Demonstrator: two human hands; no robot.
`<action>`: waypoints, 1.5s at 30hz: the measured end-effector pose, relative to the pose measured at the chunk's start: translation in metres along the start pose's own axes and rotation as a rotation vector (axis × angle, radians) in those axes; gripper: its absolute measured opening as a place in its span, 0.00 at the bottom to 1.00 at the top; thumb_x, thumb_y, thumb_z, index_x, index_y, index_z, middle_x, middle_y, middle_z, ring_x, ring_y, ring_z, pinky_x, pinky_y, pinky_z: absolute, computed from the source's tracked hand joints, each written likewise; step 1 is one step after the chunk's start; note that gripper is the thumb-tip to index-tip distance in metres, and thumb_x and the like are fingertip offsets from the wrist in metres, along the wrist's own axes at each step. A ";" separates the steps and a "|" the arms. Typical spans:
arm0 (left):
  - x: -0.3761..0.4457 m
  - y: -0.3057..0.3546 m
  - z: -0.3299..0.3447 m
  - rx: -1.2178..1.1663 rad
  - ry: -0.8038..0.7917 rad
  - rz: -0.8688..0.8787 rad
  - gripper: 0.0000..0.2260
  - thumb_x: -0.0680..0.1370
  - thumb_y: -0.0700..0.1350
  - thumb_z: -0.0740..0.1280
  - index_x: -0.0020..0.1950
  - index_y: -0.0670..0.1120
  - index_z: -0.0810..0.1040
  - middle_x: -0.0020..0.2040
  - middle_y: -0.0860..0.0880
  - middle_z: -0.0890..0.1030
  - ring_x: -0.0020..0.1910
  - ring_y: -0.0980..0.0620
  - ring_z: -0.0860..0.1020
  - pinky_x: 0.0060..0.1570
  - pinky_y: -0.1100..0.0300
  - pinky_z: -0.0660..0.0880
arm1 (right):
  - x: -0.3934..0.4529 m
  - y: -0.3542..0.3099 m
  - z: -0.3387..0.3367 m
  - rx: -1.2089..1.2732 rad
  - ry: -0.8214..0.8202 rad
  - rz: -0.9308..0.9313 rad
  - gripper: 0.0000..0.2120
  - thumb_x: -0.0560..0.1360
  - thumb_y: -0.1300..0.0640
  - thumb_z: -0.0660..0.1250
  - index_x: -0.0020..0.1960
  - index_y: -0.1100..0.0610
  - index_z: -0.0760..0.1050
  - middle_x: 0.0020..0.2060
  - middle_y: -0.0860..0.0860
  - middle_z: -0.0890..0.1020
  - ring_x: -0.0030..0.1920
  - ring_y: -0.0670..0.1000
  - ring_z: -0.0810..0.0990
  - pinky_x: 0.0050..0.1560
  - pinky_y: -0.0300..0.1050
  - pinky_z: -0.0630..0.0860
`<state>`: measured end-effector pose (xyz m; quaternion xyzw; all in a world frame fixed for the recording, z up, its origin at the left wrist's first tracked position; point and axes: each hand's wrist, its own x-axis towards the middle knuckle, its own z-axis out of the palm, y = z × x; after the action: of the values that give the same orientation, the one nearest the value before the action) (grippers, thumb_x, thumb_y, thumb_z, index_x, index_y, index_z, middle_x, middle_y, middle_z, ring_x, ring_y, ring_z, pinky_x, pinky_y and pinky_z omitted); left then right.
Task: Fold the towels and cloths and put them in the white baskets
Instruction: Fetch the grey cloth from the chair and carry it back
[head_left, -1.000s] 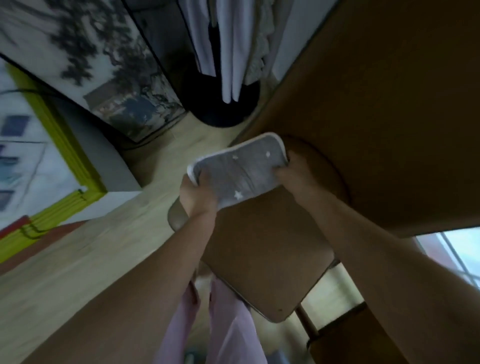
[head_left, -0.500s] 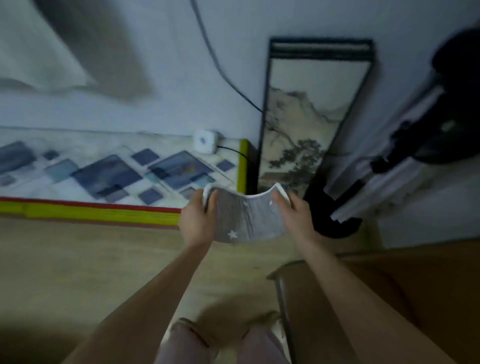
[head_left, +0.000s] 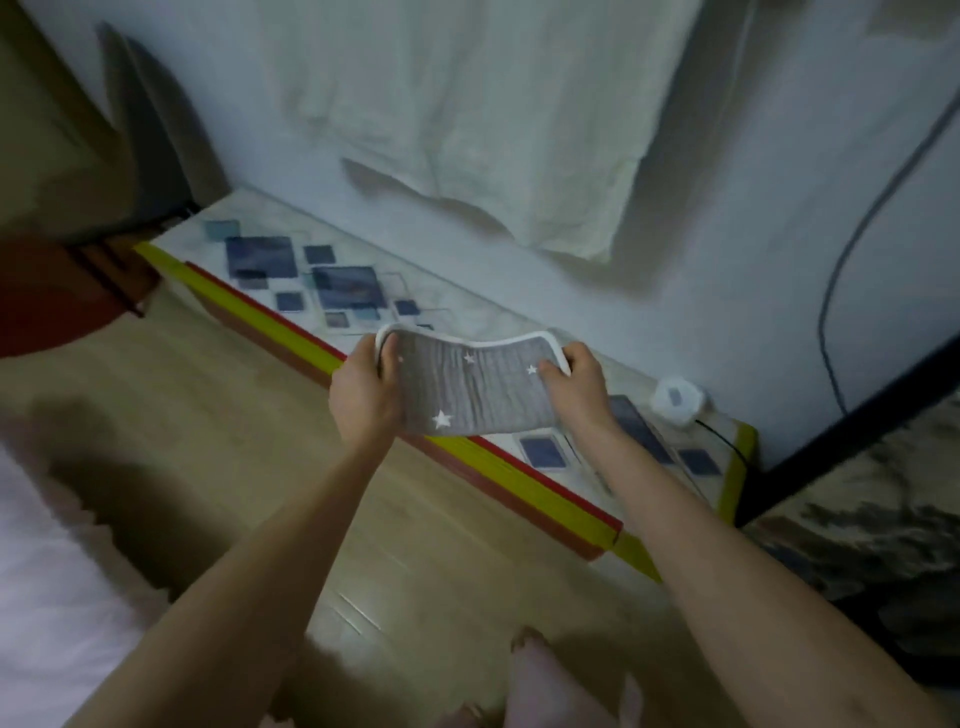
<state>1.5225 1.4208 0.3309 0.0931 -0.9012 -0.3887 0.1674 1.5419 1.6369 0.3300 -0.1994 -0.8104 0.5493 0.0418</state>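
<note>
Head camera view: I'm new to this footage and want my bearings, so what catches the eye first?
At centre, the grey star-printed cloth with white edging, stretched in the air between the left hand and the right hand, each gripping one end. Behind it, a blue-patterned mat with a yellow and red edge runs along the wall. Above, a pale sheet hangs down.

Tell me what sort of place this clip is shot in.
Probably a room in a home: a wood-look floor, a pale garment hanging against the white wall, and a patterned mat along its base. Both hands hold a grey star-print cloth.
</note>
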 end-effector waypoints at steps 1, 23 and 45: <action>0.017 -0.015 -0.011 -0.008 0.021 -0.020 0.15 0.82 0.53 0.57 0.47 0.43 0.75 0.42 0.43 0.81 0.42 0.41 0.78 0.37 0.53 0.69 | 0.010 -0.015 0.024 0.006 -0.031 -0.026 0.04 0.77 0.61 0.65 0.48 0.60 0.71 0.40 0.52 0.74 0.41 0.50 0.72 0.34 0.39 0.66; 0.422 -0.360 -0.349 0.161 0.765 -0.517 0.13 0.83 0.54 0.56 0.52 0.49 0.77 0.48 0.48 0.82 0.44 0.51 0.78 0.42 0.55 0.76 | 0.137 -0.391 0.681 -0.046 -0.653 -0.757 0.07 0.80 0.51 0.62 0.48 0.55 0.71 0.40 0.48 0.75 0.40 0.45 0.75 0.36 0.40 0.71; 0.871 -0.733 -0.559 0.282 0.630 -0.621 0.16 0.83 0.55 0.54 0.56 0.47 0.77 0.46 0.50 0.79 0.43 0.51 0.79 0.39 0.57 0.76 | 0.249 -0.616 1.256 -0.080 -0.737 -0.694 0.06 0.81 0.52 0.61 0.48 0.53 0.70 0.40 0.45 0.74 0.44 0.48 0.77 0.43 0.47 0.78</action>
<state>0.9520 0.2884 0.3534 0.4943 -0.7798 -0.2468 0.2945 0.7828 0.4362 0.3571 0.2870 -0.8102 0.5056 -0.0744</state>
